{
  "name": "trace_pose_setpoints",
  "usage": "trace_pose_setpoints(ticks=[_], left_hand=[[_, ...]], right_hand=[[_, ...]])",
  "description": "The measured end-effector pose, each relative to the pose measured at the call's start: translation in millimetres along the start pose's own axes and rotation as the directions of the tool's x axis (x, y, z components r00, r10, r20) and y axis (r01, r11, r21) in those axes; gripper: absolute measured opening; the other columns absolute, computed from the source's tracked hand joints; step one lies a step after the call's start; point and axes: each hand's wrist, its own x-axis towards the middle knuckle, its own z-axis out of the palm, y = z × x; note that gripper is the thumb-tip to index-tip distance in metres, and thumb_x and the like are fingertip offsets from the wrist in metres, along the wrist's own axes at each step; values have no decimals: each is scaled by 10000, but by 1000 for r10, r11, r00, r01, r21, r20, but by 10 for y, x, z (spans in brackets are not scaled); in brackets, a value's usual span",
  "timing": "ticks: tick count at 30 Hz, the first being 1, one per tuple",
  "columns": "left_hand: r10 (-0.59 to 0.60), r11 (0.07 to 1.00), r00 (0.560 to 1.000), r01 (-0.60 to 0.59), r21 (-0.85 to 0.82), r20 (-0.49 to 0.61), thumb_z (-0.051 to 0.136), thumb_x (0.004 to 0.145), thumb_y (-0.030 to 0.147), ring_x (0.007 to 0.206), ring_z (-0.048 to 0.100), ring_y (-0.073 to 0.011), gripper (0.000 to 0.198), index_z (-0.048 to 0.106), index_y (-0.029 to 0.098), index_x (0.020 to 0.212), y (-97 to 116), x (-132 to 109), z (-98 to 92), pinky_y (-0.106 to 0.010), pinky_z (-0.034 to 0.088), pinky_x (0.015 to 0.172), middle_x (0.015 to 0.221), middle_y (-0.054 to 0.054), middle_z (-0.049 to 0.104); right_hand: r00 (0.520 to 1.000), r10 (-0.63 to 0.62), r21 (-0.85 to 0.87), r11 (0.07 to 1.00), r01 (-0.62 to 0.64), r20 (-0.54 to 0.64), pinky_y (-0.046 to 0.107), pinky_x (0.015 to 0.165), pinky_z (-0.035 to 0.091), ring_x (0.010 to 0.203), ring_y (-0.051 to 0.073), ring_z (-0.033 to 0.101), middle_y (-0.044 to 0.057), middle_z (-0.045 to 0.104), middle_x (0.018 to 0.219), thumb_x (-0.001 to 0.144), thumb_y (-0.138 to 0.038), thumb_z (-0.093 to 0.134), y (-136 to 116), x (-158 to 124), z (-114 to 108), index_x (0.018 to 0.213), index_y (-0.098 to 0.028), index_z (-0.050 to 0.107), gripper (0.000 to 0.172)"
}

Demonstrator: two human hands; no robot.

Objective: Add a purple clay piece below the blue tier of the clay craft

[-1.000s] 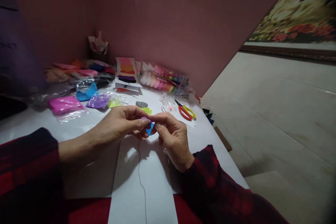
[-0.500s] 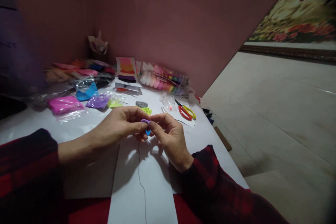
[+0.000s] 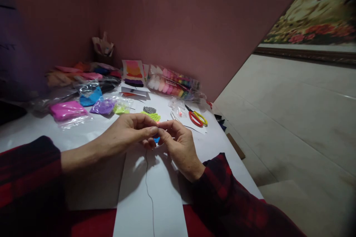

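My left hand and my right hand meet fingertip to fingertip over white paper on the table. Both are closed in a pinch on a small clay piece; only its blue part shows between the fingers, and the purple part is hidden. A thin dark thread hangs from the hands and trails down the paper toward me. Just beyond my fingers lie a yellow-green ribbed clay piece and a grey clay piece.
Red-and-yellow scissors lie right of the hands. Bags of clay sit behind: pink, blue, purple. A pack of coloured clay sticks rests against the pink wall. The table edge drops to a tiled floor.
The hands have closed tighter together and shifted slightly up. The purple part seen between the fingertips earlier is now covered, and less of the blue part shows.
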Motion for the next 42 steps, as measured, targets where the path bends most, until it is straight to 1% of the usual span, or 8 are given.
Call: trace_pose_setpoints(ticks=[6, 10, 17, 23, 26, 31, 35, 42], left_hand=[[19, 996, 1000, -18, 84, -9, 666, 762, 235, 523, 601, -107, 116, 644, 124, 788, 63, -22, 30, -215, 484, 532, 585, 6, 654], [29, 996, 999, -26, 83, -44, 658, 738, 200, 518, 585, -96, 92, 642, 118, 775, 108, -52, 57, -209, 464, 526, 604, 8, 651], [31, 995, 999, -29, 97, -26, 649, 756, 200, 521, 591, -106, 95, 643, 122, 809, 75, -33, 51, -209, 461, 523, 562, 13, 642], [33, 998, 999, -33, 55, 9, 654, 786, 249, 530, 616, -112, 136, 644, 120, 828, 18, -3, -3, -218, 503, 535, 625, -14, 677], [37, 999, 999, -36, -25, 29, 615, 824, 270, 551, 639, -134, 151, 638, 122, 820, 9, 0, -10, -244, 532, 547, 637, -33, 685], [-12, 987, 999, 6, -163, -37, 556, 850, 180, 518, 647, -135, 68, 600, 134, 826, 80, -40, 57, -231, 529, 521, 589, -21, 671], [-15, 993, 999, 9, -116, -50, 609, 825, 207, 531, 637, -124, 102, 618, 119, 774, 98, -65, 78, -215, 520, 524, 606, -25, 665], [9, 1000, 1000, -9, -27, -28, 711, 752, 275, 530, 602, -93, 160, 653, 136, 808, 27, -46, 14, -187, 487, 527, 625, -6, 672]], right_hand=[[998, 17, 73, 997, -22, 59, 258, 575, 453, 635, 120, 558, 11, 640, 750, 851, -299, 618, 8, -8, 10, 870, -182, 638, 120], [994, 51, 112, 992, -62, 98, 233, 521, 430, 588, 107, 526, -7, 598, 685, 872, -350, 594, 24, -7, 4, 893, -192, 642, 166], [994, 46, 97, 994, -56, 97, 219, 484, 403, 598, 113, 527, 6, 609, 698, 843, -366, 633, 15, 9, 0, 867, -187, 647, 181], [996, 40, 80, 996, -46, 82, 233, 508, 425, 620, 121, 544, 3, 613, 694, 846, -352, 626, 21, 4, 0, 868, -192, 654, 164], [997, 31, 79, 996, -36, 64, 247, 538, 443, 610, 116, 546, -1, 620, 698, 843, -333, 627, 15, 3, 0, 870, -190, 662, 149], [998, -11, 116, 993, 4, 55, 259, 566, 459, 607, 112, 555, 2, 632, 709, 841, -299, 620, -31, 6, 6, 875, -175, 677, 141], [999, 13, 119, 993, -18, 44, 249, 540, 451, 564, 99, 539, -4, 626, 704, 832, -302, 625, -48, -1, 10, 838, -173, 662, 135], [997, 56, 107, 992, -62, 55, 224, 482, 438, 569, 102, 532, 4, 627, 719, 829, -325, 623, -50, -17, 6, 829, -176, 653, 152]])
